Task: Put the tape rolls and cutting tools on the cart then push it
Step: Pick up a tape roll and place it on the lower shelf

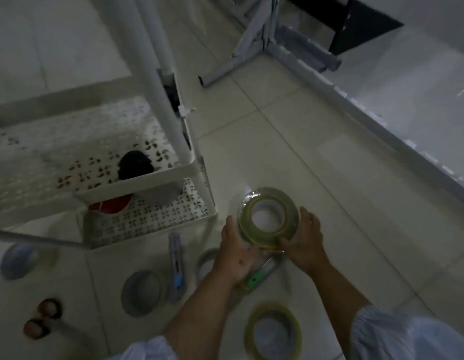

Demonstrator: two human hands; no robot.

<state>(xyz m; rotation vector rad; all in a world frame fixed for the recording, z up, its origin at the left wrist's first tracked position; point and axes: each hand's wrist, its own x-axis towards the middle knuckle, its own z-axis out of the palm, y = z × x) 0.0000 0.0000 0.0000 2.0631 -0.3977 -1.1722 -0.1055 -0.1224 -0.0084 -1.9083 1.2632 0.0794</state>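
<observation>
I hold a stack of clear yellowish tape rolls point(269, 213) above the floor, my left hand point(236, 252) gripping its left side and my right hand point(305, 244) its right side. The white tiered cart point(173, 175) stands to the left; a black roll point(134, 165) lies on its middle tray and a red roll point(110, 206) on the tray below. On the floor lie a blue-tipped cutter point(175, 266), a green-tipped cutter point(259, 275) partly under my left hand, a yellowish roll point(273, 331), grey rolls point(142, 292) point(16, 261) and two small dark red rolls point(42, 317).
A white cart post point(158, 74) rises at the top left. A grey metal table leg point(241, 50) stands on the tiled floor behind. A pale ledge point(381, 120) runs diagonally along the right. Bare tiles lie between cart and ledge.
</observation>
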